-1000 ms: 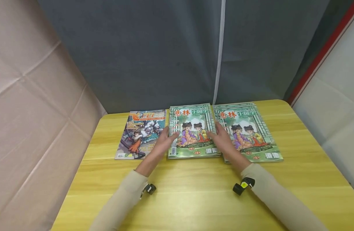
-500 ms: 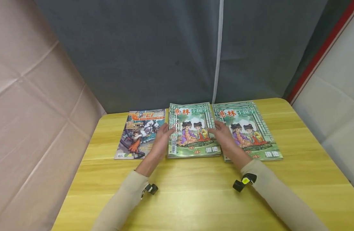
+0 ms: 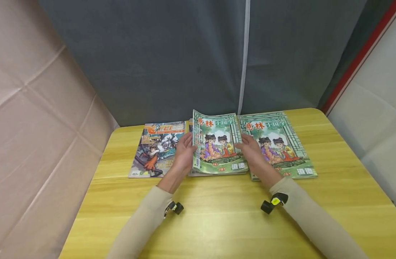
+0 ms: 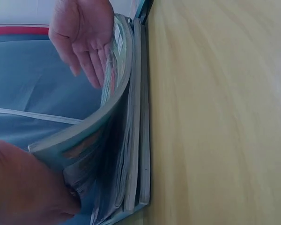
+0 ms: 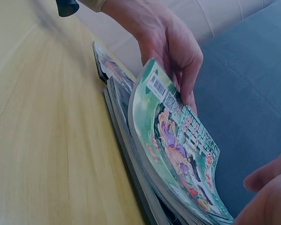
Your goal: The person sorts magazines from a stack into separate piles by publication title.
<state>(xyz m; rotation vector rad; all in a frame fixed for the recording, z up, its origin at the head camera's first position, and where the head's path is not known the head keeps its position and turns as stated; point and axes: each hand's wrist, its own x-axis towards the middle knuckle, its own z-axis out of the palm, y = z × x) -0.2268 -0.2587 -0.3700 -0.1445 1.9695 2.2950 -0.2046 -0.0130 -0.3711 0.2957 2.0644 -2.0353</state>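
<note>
While the left hand (image 3: pixel 184 153) grips the left edge of a green magazine (image 3: pixel 219 147), thumb over the cover and fingers behind it, the right hand (image 3: pixel 253 153) is at the opposite edge with its fingers loosely extended; whether it touches the paper is hard to tell. The magazine is at the middle of the row, on top of a pile of magazines (image 4: pixel 144 117), its left side raised and bent. Seen from the left wrist, a wedge-shaped gap opens under that curved edge, above the flat pile. Its cover shows two cartoon children in purple, yellow and red robes. To its left lies a darker comic magazine (image 3: pixel 151 158); to its right, a slightly fanned stack of matching green magazines (image 3: pixel 279 144). Everything lies near the far edge of a yellow wood-grain table (image 3: pixel 214 223), before a dark grey curtain (image 3: pixel 152 64). Beige sleeves (image 3: pixel 143 216) cover both forearms.
</note>
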